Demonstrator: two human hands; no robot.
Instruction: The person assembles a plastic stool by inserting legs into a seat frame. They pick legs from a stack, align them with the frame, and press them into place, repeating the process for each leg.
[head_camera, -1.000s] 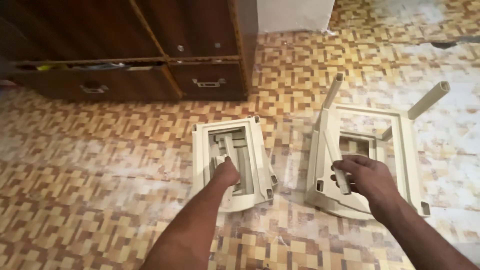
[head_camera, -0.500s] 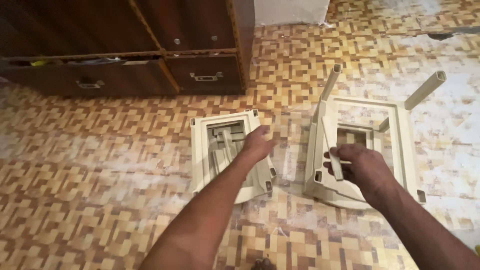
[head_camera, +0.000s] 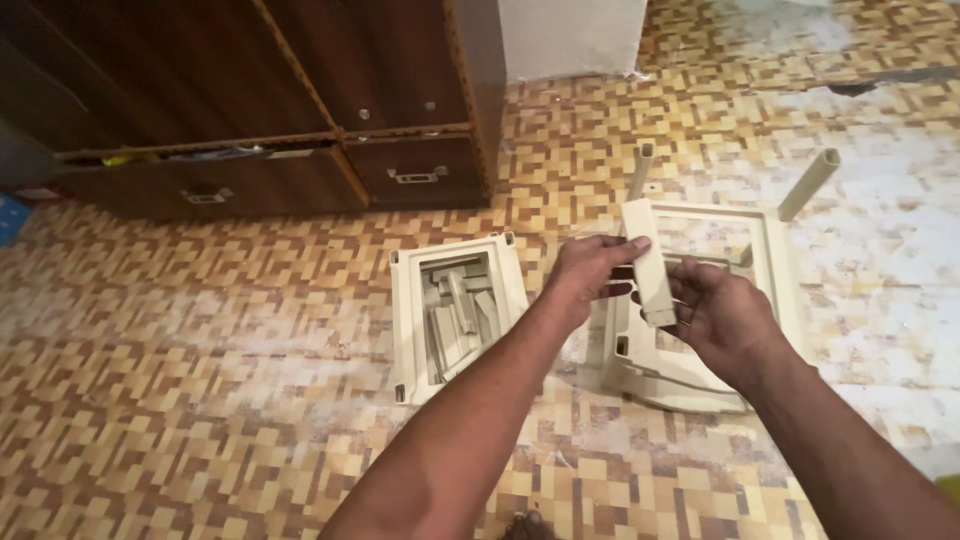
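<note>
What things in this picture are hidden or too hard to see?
Head view only:
- Near edge of the right stool frame: hidden behind the right hand.
- Lower end of the cream leg piece: covered by that hand; left hand touches its top.
- Open drawer contents: too dark and small.

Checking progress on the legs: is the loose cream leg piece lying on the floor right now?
No, the cream leg piece is lifted above the upturned stool, held between the left hand and right hand.

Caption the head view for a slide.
Both hands, left hand and right hand, hold a cream plastic leg above an upturned stool.
</note>
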